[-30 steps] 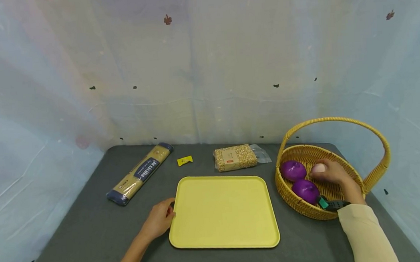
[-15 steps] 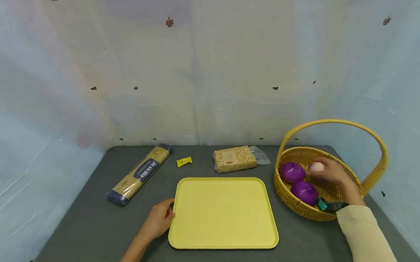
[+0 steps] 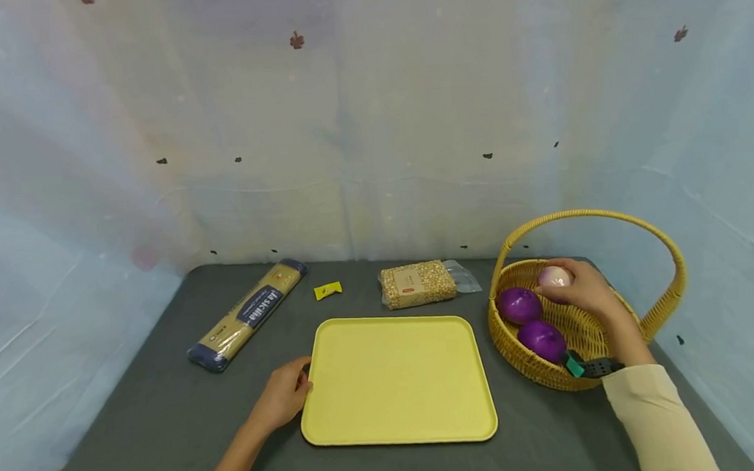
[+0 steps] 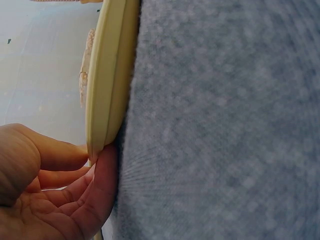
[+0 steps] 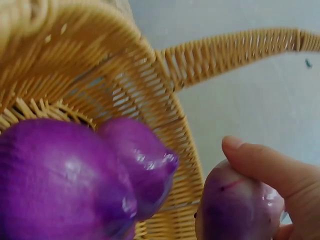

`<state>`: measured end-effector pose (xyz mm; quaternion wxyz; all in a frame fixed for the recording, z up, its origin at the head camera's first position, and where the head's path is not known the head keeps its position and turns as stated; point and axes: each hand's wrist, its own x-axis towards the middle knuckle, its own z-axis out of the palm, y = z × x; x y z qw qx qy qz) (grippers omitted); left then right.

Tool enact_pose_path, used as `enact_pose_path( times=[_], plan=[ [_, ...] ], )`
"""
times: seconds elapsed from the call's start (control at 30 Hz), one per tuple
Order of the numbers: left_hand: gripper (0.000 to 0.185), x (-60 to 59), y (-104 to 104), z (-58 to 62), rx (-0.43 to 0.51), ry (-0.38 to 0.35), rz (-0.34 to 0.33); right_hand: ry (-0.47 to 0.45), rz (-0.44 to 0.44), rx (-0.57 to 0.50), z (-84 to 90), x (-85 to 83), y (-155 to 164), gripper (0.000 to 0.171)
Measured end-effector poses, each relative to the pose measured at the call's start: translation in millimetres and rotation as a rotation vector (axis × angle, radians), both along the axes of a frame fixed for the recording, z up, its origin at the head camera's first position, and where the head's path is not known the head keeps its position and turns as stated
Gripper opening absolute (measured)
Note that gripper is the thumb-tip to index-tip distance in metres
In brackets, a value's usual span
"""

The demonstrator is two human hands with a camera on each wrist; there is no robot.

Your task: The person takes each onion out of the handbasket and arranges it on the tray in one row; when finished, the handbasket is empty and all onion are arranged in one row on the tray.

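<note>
At the left edge of the yellow tray (image 3: pixel 395 380), my left hand (image 3: pixel 284 392) pinches the rim. The left wrist view has the thumb on top of the tray's rim (image 4: pixel 107 75) and the fingers (image 4: pixel 102 187) curled below it. My right hand (image 3: pixel 584 288) grips a round, shiny purple-and-white vegetable (image 3: pixel 555 277) over the back of the wicker basket (image 3: pixel 534 373). Close up in the right wrist view, the vegetable (image 5: pixel 235 205) shows a pink streak and small dark spots. Two glossy purple onions (image 3: pixel 520 305) sit in the basket's left side.
A spaghetti pack (image 3: pixel 249 315) lies at the back left, beside a small yellow wrapped candy (image 3: pixel 327 290). A vacuum-packed bag of tan grains (image 3: pixel 419 284) lies behind the tray. The basket's tall handle (image 3: pixel 583 213) arches above the right hand.
My right hand has lifted the purple-and-white vegetable up and toward the back of the basket. The left hand stays on the tray's edge.
</note>
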<state>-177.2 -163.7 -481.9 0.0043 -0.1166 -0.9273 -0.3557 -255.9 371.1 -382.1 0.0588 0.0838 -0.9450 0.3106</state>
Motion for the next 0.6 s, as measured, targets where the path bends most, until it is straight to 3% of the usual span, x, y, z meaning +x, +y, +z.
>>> enact_pose_path(
  times=[0.27,0.6],
  plan=[
    [0.038,0.0,2,4.6,0.017,0.008,-0.004,0.072,0.051,0.019,20.8,9.2,-18,0.064],
    [0.039,0.4,2,2.7,0.004,0.009,-0.006,0.104,0.092,0.083,34.5,29.9,-43,0.066]
  ],
)
